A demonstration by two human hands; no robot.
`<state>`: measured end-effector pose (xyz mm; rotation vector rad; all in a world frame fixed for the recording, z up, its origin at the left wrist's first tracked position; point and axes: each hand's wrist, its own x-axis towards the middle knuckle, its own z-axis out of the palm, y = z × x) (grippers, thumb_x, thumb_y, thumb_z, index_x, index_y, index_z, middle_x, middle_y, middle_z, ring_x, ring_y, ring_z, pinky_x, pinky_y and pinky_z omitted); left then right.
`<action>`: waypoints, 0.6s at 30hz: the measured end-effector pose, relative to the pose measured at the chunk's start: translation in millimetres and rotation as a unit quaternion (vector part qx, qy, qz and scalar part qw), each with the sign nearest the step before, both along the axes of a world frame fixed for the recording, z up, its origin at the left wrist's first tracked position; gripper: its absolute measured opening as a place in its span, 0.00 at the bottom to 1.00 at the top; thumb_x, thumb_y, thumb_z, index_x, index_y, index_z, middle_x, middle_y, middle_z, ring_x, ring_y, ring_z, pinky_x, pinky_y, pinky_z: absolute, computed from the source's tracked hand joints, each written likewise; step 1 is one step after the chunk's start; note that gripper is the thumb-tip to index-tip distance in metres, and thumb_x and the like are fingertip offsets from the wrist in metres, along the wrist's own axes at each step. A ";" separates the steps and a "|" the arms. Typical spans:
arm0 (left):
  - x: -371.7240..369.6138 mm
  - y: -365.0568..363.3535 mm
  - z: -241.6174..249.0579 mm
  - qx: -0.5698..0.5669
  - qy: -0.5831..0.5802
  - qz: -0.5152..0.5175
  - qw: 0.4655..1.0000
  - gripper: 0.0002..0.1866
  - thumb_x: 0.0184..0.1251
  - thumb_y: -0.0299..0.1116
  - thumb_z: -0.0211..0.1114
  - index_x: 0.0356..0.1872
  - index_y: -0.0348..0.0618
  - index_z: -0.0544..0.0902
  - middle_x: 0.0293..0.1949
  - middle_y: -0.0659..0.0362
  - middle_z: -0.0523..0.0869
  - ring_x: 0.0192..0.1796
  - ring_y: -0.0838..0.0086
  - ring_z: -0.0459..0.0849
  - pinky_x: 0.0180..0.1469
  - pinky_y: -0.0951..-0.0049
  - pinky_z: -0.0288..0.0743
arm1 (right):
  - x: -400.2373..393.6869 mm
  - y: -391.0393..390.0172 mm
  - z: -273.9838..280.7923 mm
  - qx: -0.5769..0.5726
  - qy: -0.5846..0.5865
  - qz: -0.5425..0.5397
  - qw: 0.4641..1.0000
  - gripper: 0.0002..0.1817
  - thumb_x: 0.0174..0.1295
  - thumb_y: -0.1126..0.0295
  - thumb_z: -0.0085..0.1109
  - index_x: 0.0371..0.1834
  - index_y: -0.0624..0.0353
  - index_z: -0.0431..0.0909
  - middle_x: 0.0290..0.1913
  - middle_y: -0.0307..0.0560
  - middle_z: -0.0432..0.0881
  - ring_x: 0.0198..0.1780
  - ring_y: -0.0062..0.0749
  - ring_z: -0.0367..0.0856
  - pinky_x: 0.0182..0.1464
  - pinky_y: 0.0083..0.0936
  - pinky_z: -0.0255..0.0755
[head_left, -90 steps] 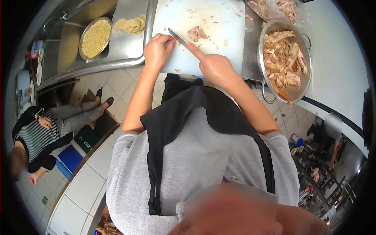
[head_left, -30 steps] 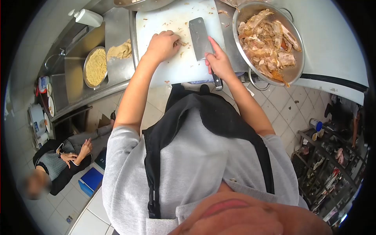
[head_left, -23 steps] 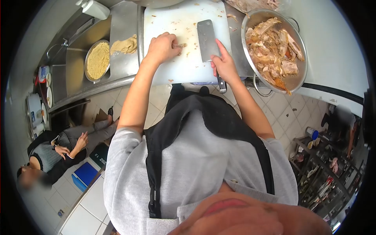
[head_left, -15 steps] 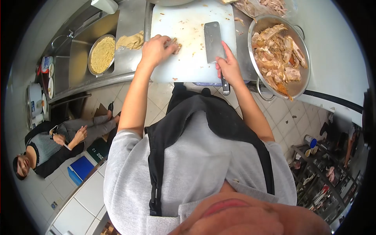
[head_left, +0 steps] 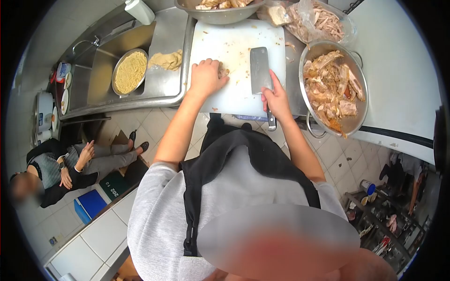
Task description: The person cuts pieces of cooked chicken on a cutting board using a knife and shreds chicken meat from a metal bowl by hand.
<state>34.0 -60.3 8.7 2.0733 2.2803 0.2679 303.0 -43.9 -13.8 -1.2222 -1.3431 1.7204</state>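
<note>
My left hand (head_left: 206, 78) rests on the left part of a white cutting board (head_left: 234, 96), its fingers curled over a small piece of cooked meat (head_left: 223, 71). The palm hides part of that piece. In my right hand (head_left: 277, 102) is the black handle of a cleaver (head_left: 259, 70), gripped with the index finger stretched along the blade. The broad blade points away from me over the right part of the board, apart from the meat. Small crumbs of meat lie scattered around.
At right stands a steel colander (head_left: 367, 100) of meat pieces. Beyond the board are a metal bowl (head_left: 220, 18) and a plastic bag (head_left: 300, 23) of shredded meat. A pale lump (head_left: 166, 60) lies left, by a sink (head_left: 101, 82) holding a basin (head_left: 130, 72). Another person (head_left: 70, 164) sits at left.
The view has tilted, bringing more of the far bowl and bag into sight. My left hand has closed further over the meat; the cleaver stays in my right hand. The seated person's hands have shifted.
</note>
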 end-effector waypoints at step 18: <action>8.7 -12.2 -13.5 -0.007 -0.079 -0.024 0.997 0.18 0.50 0.41 0.72 0.41 0.43 0.87 0.43 0.51 0.89 0.52 0.54 0.88 0.57 0.49 0.75 | -0.8 4.1 -15.1 0.013 -0.004 0.026 1.000 0.42 0.76 0.75 0.53 0.90 0.48 0.47 0.26 0.40 0.76 0.17 0.22 0.72 0.18 0.24 0.67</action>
